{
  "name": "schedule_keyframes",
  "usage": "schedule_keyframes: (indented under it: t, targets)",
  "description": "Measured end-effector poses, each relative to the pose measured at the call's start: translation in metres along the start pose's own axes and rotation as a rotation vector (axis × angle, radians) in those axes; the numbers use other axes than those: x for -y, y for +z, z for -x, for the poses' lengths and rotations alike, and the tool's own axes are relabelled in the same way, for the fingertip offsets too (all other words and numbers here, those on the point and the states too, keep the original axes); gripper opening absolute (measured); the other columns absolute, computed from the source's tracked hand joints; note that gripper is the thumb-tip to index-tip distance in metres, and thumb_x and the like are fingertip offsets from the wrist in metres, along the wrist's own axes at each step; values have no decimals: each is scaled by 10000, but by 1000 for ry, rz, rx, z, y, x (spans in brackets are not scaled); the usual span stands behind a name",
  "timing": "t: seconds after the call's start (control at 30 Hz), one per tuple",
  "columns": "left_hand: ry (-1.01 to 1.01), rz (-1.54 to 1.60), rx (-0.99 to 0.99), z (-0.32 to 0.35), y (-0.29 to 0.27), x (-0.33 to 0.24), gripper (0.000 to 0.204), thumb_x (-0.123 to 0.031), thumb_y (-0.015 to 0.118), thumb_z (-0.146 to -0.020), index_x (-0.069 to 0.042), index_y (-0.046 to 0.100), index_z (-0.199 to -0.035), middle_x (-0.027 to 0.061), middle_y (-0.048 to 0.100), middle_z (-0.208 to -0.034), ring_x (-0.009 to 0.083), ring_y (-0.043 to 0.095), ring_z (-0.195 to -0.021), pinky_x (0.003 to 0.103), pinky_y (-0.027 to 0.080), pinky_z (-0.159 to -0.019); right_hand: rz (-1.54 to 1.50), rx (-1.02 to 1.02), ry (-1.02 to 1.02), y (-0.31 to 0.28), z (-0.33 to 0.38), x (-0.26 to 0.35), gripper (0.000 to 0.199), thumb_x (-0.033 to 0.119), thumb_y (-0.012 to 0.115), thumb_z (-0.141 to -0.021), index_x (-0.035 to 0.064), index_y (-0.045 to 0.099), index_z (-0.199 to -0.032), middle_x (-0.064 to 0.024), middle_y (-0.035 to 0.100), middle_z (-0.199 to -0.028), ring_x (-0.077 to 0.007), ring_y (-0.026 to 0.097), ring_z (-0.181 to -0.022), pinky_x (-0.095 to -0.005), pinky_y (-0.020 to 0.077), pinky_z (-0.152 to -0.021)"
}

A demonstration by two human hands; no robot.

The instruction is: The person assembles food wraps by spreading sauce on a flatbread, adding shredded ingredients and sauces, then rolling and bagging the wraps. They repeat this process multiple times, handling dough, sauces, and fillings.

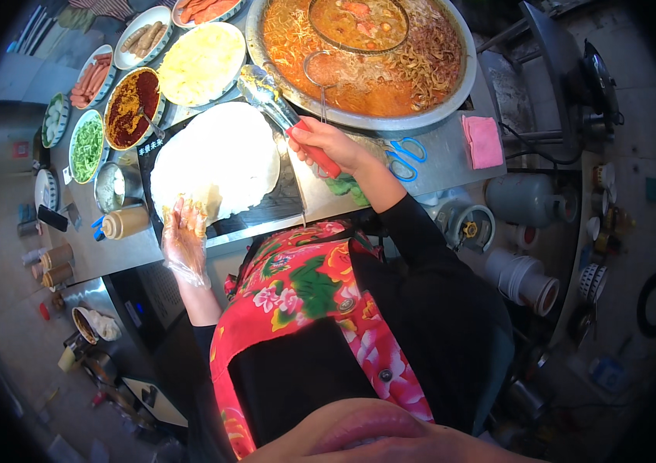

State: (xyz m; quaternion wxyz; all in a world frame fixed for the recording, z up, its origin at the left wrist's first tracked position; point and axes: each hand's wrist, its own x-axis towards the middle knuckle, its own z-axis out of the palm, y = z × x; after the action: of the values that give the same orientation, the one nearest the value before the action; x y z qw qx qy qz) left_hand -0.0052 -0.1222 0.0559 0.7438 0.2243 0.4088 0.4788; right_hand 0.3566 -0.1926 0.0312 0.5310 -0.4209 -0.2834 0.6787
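My right hand [324,145] is closed around the red handle of metal tongs [274,104]. The tongs slant up and left, with food residue on their tips near the bowl of pale yellow shreds [203,63]. A large thin white sheet of dough [216,154] lies on a dark flat plate [285,193]. My left hand [185,231], in a clear plastic glove stained orange, rests at the sheet's near left edge with its fingers stretched out. The underside of that hand is hidden.
A wide metal pan [463,85] of reddish stewed shreds stands at the back right, with a strainer [322,69]. Around the left stand bowls of sausages [92,79], red-brown sauce [133,106] and chopped greens [89,144]. Blue-handled scissors [405,158] and a pink cloth [482,141] lie right.
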Motion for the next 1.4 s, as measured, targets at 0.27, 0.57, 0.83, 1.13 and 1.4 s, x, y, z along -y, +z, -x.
schedule_keyframes:
  t: [0.27,0.57,0.83,1.13,1.4]
  targets:
    - [12,-67,-40,5,4,9,460,-251,501,-1019,16,442,-1389,145,525,-1396,281,518,-1268,411,445,-1034,315,-131,-27,-36,9,35,699,232,642,-948,-58,291,-1479,-55,596,-977,-100,588,-786,-232,493,-653]
    - [56,-124,-105,7,12,9,473,-255,509,-1016,55,460,-1369,166,529,-1388,298,520,-1266,419,439,-1042,1670,-801,-96,-162,14,156,541,401,655,-881,122,560,-1334,-162,689,-1118,-323,661,-1041,-440,538,-874]
    - [25,-125,-156,18,2,14,431,-274,533,-1004,27,537,-1313,140,555,-1344,264,547,-1214,391,455,-1002,2174,-799,189,-239,-55,211,175,119,603,-847,43,726,-946,-164,719,-1016,-337,700,-929,-475,561,-744]
    - [29,-126,-190,25,-22,11,428,-291,533,-1006,1,542,-1319,103,591,-1266,206,581,-1097,335,480,-903,2125,-849,361,-251,-82,188,158,139,656,-851,69,750,-958,-140,721,-1002,-311,698,-931,-416,534,-716]
    - [3,-37,-122,22,-21,22,376,-216,585,-974,5,566,-1278,138,587,-1247,241,565,-1138,358,517,-899,2221,-909,109,-250,-55,187,166,146,674,-828,65,746,-954,-165,723,-992,-308,711,-885,-430,570,-704]
